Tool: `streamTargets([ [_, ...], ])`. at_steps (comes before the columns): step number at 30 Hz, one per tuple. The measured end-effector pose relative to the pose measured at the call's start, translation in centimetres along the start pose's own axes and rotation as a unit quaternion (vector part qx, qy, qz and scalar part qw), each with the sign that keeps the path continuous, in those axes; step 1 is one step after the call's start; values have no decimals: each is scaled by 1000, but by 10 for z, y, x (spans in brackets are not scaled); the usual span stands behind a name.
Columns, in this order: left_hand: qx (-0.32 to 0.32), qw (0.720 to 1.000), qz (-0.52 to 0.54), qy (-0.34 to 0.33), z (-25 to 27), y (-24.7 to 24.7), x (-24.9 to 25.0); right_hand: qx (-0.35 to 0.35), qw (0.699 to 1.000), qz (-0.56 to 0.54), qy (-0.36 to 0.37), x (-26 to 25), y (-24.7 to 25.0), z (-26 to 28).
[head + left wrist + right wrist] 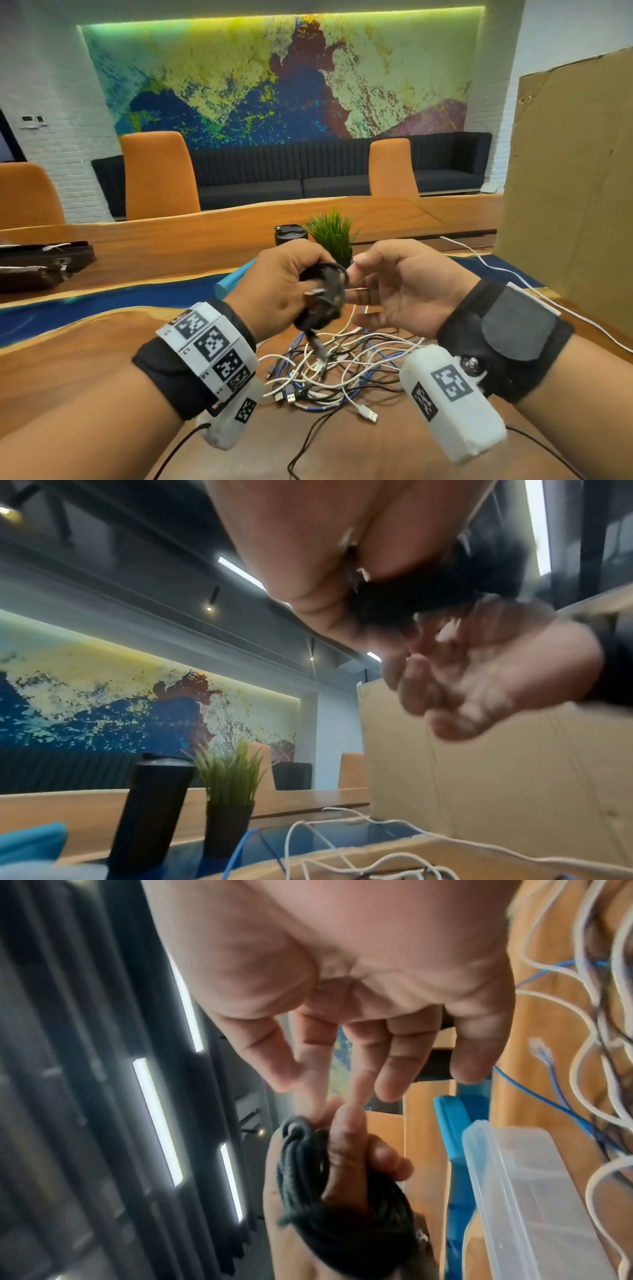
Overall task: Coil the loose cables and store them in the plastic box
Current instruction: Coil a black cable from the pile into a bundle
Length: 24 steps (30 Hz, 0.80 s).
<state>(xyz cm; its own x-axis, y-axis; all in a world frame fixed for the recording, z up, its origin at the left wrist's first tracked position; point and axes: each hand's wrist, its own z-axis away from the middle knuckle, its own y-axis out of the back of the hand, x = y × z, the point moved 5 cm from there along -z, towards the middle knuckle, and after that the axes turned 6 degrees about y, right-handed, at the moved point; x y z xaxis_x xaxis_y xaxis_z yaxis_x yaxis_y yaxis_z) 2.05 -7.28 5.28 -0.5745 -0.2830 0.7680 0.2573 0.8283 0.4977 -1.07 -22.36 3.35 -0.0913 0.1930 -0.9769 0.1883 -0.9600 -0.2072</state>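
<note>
Gripping a matte black cable coil [322, 294], the left hand [284, 291] curls; right hand [404, 291] fingers loosely spread, empty.

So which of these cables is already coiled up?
The black cable, wound into a bundle that the left hand grips above the table. The white, blue and other black cables lie loose in a tangle below.

Left wrist view: right hand [479, 674] blurred. Head view: plastic box [236, 275] mostly hidden behind left hand [274, 291]. Right wrist view: box [527, 1191] cut off at btm edge.
</note>
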Motion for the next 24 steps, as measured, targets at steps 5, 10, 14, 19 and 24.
streamTargets([
  [5,59,998,19,10,-5,-1,-6,56,968,184,161,-19,-6,6],
  [10,55,995,-80,-31,-11,0,3,78,763,510,388,-35,-30,29],
  [14,16,1000,3,-12,-13,-6,9,109,681,539,483,-35,-29,30],
  [19,14,999,18,26,-14,-2,8,80,598,618,504,-29,-33,27],
  [24,-1,977,176,117,-15,-8,2,114,718,458,511,-42,-15,21],
])
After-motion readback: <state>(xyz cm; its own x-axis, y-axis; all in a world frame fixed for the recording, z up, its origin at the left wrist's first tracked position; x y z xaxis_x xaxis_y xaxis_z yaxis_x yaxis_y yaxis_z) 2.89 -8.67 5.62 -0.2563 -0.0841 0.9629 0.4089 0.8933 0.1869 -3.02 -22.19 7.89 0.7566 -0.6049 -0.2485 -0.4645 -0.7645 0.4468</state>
